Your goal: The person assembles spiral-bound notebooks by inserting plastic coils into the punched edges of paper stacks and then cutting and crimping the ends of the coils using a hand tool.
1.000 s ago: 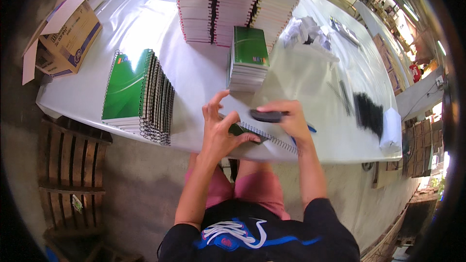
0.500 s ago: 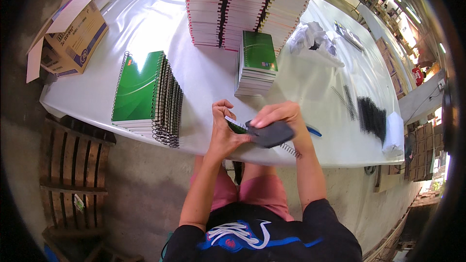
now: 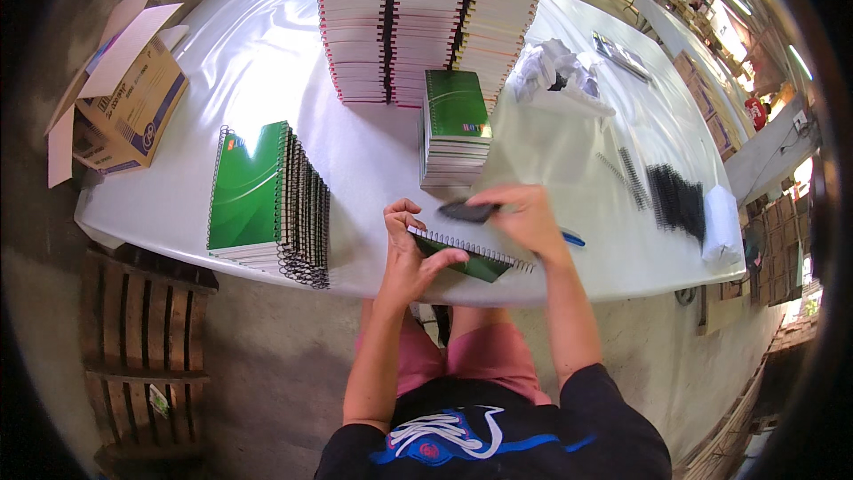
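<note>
My left hand (image 3: pixel 410 258) grips a small green notebook (image 3: pixel 480 266) by its left end, just over the near table edge. A dark wire coil (image 3: pixel 471 244) runs along the notebook's upper edge, its loose end sticking out at the right. Above that edge, my right hand (image 3: pixel 528 220) is closed on a flat black pad (image 3: pixel 466 211), slightly blurred, whose exact kind I cannot make out. Beyond my hands stands a stack of green notebooks (image 3: pixel 458 111) with no coils visible. To the left lies a pile of coil-bound green notebooks (image 3: pixel 251 191).
Tall stacks of coloured notebooks (image 3: pixel 426 31) stand at the back. On the right lie black wire coils (image 3: pixel 675 203), a white roll (image 3: pixel 721 224), a blue pen-like tool (image 3: pixel 573 238) and crumpled white plastic (image 3: pixel 555 76). An open cardboard box (image 3: pixel 133 111) sits far left, above a wooden slatted seat (image 3: pixel 147 320).
My right hand has lifted the black pad up and away from the notebook, uncovering the coil along its edge. The notebook stays in my left hand. The whole view has shifted slightly.
</note>
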Tool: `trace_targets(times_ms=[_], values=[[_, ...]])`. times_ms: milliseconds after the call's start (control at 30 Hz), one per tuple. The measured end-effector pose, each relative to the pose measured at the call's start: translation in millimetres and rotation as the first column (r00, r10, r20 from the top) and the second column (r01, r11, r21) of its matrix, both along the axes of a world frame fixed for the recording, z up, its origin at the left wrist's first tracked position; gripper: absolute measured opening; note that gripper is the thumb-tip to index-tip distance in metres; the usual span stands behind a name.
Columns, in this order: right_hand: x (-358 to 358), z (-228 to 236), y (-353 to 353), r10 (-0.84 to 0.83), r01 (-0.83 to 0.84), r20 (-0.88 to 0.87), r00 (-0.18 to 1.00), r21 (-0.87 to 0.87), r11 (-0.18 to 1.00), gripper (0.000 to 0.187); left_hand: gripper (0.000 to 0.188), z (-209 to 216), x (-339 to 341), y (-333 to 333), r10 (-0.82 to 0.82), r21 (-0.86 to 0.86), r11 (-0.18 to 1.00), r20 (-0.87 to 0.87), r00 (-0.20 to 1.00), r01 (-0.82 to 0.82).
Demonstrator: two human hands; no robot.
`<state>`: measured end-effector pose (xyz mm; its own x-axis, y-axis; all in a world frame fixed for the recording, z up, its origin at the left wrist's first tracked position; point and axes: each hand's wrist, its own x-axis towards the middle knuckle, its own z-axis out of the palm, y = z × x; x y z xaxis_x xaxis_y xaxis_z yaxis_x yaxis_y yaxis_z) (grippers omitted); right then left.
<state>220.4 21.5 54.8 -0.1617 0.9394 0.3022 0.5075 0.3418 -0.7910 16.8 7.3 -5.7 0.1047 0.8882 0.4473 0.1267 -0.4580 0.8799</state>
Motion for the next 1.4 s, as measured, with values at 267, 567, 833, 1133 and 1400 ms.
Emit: trace_targets(times_ms=[267,567,833,1133,1400], values=[[75.6,-9.5,-62.4,-0.559,0.535,0.338,0.757,0.172,0.827,0.055,0.018,3.5,-6.6,-8.9,-0.098,-0.201,0.955,0.486,0.868,0.220],[48.7,-51.0,-111.5,-0.487,0.431,0.574,0.658,0.244,0.869,0.050,0.023,6.5,4.8,-11.3,-0.031,-0.229,0.955,0.551,0.834,0.187],[-38.2,44.9,-130.4,-0.345,0.263,0.248,0.905,0.310,0.914,0.041,0.024,39.8,18.5,-31.9,0.259,0.110,0.954,0.163,0.952,-0.278],[-45.7,46.7,-130.1,-0.292,0.186,0.350,0.890,0.305,0.934,0.038,0.034,56.2,15.0,-33.8,0.435,0.498,0.780,0.001,0.901,-0.378],[-28.6,26.6,-138.1,-0.024,-0.222,-0.489,0.872,-0.439,0.870,0.038,0.030,49.7,17.5,-39.7,0.506,0.647,0.655,0.008,0.863,-0.390]])
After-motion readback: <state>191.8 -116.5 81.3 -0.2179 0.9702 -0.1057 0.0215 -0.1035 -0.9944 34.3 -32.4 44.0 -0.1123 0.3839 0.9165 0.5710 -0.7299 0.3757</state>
